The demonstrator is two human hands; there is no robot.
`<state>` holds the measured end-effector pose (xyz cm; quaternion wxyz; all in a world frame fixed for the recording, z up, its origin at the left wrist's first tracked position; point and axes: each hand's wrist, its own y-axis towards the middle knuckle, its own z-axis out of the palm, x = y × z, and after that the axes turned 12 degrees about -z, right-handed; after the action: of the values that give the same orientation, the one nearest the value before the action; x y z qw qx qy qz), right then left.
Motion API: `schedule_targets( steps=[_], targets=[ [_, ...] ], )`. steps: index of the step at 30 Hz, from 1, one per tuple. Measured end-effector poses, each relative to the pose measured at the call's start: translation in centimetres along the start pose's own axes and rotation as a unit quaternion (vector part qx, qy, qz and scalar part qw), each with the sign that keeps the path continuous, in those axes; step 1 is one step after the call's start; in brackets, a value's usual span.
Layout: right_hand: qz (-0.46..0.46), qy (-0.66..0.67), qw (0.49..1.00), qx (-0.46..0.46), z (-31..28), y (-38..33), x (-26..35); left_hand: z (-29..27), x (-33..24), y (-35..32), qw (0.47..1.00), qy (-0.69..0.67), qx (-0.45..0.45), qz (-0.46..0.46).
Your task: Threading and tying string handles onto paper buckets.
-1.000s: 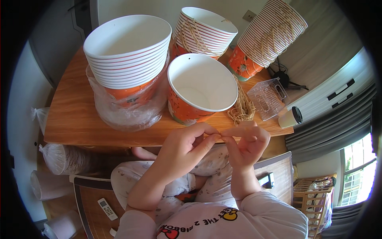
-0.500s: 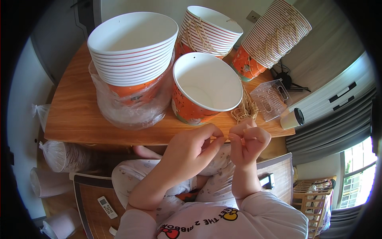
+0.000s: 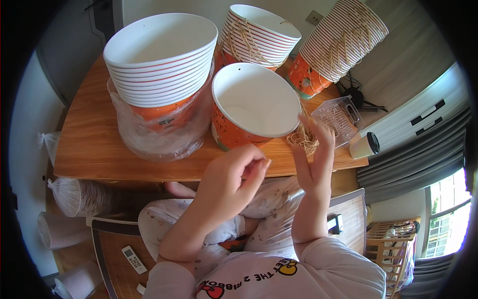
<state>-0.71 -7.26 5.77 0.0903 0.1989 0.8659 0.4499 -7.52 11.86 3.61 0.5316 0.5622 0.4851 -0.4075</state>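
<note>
One orange paper bucket (image 3: 234,122) with a white inside and rim stands by itself near the table's front edge; a small hole shows below its far rim. Just in front of it my left hand (image 3: 231,174) is closed in a pinch, and whatever lies between its fingertips is too small to make out. My right hand (image 3: 317,159) is raised to the right of the bucket, thumb and fingers apart. Its fingertips are beside a bundle of tan twine (image 3: 304,138), which the hand partly covers.
A tall stack of buckets (image 3: 159,84), its lower part in clear plastic, stands at left. Behind are two stacks hung with twine (image 3: 259,37), (image 3: 338,47). A clear plastic box (image 3: 341,119) and a lidded cup (image 3: 364,146) sit at the wooden table's (image 3: 84,149) right edge.
My hands, close together before, have parted. My right hand has opened and moved up toward the twine bundle; my left hand has shifted slightly left, still pinched.
</note>
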Motion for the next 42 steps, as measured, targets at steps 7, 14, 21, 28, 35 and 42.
schedule_targets(
  steps=[7, 14, 21, 28, 35, 42],
  targets=[
    [-0.040, -0.033, 0.997, 0.058, 0.0, 0.5, 0.0, 0.0, 0.8, 0.3, 0.992, 0.070, -0.076, 0.068],
    [-0.030, -0.006, 0.999, 0.035, 0.0, 0.2, 2.4, -0.6, -0.4, -0.6, 0.970, 0.179, -0.117, 0.117],
    [-0.034, 0.010, 0.999, 0.022, 0.1, 0.2, 2.5, -0.3, -0.7, -0.5, 0.965, 0.195, -0.139, 0.108],
    [-0.025, 0.020, 0.999, 0.020, 0.2, 0.4, 2.8, 0.0, 0.2, -0.3, 0.967, 0.189, -0.138, 0.106],
    [-0.035, 0.038, 0.998, 0.033, -0.1, 1.7, 3.2, 0.3, 0.6, 0.0, 0.970, 0.169, -0.140, 0.105],
    [-0.029, 0.057, 0.997, 0.054, 0.3, 2.7, 3.9, 0.7, 0.7, 0.2, 0.966, 0.168, -0.164, 0.108]
  ],
)
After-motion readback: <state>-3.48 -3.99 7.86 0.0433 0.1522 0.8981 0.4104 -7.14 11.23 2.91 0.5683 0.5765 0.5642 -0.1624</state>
